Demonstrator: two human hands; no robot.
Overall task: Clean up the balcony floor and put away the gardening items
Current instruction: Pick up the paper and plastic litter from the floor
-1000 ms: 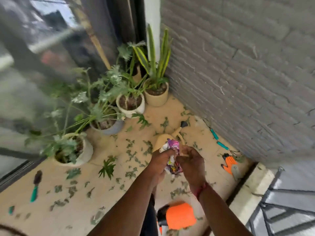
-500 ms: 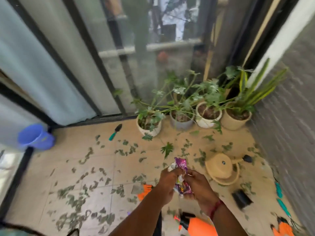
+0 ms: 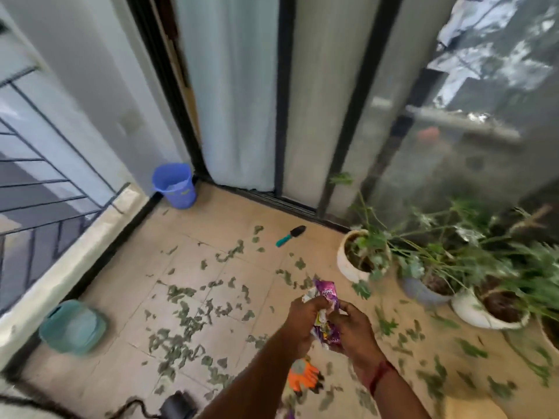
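Fingers of the left hand and right hand are curling tight round a crumpled purple wrapper, holding it mid-air over the near floor. Cut leaves are lying scattered beneath; a blue bucket is waiting far left. Loosening that squeeze risks scraps dropping back down.

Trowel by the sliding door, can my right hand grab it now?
Probably not yet: the right hand and left hand both grip the purple wrapper, and the trowel lies well out ahead, though unobstructed.
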